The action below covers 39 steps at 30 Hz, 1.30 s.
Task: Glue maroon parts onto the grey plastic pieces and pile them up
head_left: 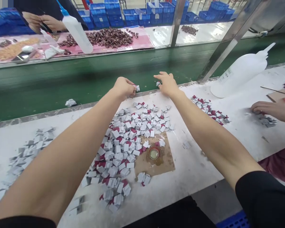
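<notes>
My left hand (pixel 125 86) is at the near edge of the green belt (pixel 104 76), its fingers pinched on a small grey-white piece (pixel 137 88). To its right, my right hand (pixel 167 83) reaches over the belt edge with its fingers apart; another small piece (pixel 158 84) lies by its fingertips, and I cannot make out whether they touch it. Below my hands, a large pile of grey-white and dark red pieces (pixel 118 142) covers the white table (pixel 190 171). Beside the pile, a brown cardboard square (pixel 166 161) bears a round cap (pixel 154 153) with liquid in it.
A white bottle (pixel 242 72) and a metal post (pixel 223 44) stand right. Another person's hand (pixel 270 109) works at the far right. Across the belt are a person's hands (pixel 41 22), a blue-tipped bottle (pixel 77 33) and brown pieces (pixel 111 37). A grey piece (pixel 70 102) lies on the belt.
</notes>
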Motion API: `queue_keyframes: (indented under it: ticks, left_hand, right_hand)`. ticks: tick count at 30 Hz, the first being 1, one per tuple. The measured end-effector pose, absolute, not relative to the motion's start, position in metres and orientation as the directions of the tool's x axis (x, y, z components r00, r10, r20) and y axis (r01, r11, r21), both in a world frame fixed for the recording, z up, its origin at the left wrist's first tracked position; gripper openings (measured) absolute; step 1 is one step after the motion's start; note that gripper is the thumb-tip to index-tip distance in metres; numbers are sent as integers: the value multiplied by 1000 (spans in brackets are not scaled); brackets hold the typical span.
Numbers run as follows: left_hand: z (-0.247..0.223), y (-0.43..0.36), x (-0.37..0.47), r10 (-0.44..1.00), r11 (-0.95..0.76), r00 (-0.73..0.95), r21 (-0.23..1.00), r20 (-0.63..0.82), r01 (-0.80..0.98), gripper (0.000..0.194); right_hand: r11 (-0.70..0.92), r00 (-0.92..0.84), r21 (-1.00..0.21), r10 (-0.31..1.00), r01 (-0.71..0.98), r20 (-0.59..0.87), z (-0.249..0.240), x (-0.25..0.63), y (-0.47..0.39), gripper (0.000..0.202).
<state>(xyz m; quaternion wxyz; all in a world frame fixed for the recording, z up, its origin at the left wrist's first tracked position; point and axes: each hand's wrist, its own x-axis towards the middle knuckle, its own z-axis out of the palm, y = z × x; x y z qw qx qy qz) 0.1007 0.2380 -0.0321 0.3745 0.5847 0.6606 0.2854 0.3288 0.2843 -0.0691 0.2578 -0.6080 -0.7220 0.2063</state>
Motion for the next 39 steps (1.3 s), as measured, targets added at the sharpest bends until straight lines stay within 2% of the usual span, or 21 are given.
queue_keyframes:
  ticks: [5,9,11,13,15,16,18,20,23,25,28,31,34,36,39]
  left_hand:
    - [-46,255,94,984,169,-54,814,-168,556,32]
    - [-31,246,92,986,162,-123,793,-110,587,35]
    - [-17,228,95,992,114,-109,803,-61,585,34]
    - [-1,200,101,998,56,-38,824,-42,564,30]
    - [14,166,107,995,-29,97,865,-23,501,23]
    - [20,147,109,986,-79,169,889,2,450,19]
    - [28,109,113,968,-155,241,932,76,327,10]
    - [29,71,117,971,-157,213,961,109,228,4]
    - [22,17,123,983,-59,178,987,32,148,7]
    - [15,-17,124,978,19,204,991,-47,135,9]
    - [5,-65,113,975,92,177,968,-136,234,13]
    - [-9,-102,79,990,130,-111,827,-83,547,20]
    - [-31,-123,32,909,294,-405,533,101,793,30]
    - [-46,-129,5,862,372,-469,390,191,842,40]
    - [-61,-129,-17,876,349,-430,328,218,878,37]
  right_hand:
    - [174,-124,-695,985,698,121,-72,320,287,25]
    - [176,-92,-819,984,545,150,-62,319,247,30]
    - [179,-102,-913,983,366,151,-55,322,215,31]
    - [154,-116,-981,983,114,141,-47,325,179,29]
    - [126,-125,-990,983,-69,133,-38,327,144,31]
    - [125,-123,-987,983,-97,137,-33,327,127,33]
    - [140,-106,-987,983,-81,148,-23,326,95,34]
    - [184,-75,-983,980,5,183,-15,324,61,29]
    - [280,-99,-933,959,224,264,-9,327,10,20]
    - [330,-185,-895,941,301,285,-13,335,-20,28]
    - [279,-248,-899,948,337,202,-30,350,-55,32]
    - [113,-98,-898,992,424,78,-53,368,-78,20]
    - [-37,86,-879,996,476,5,-72,385,-91,24]
    - [-88,127,-883,991,461,-33,-79,389,-94,27]
    - [-96,132,-909,990,406,-45,-79,384,-92,24]
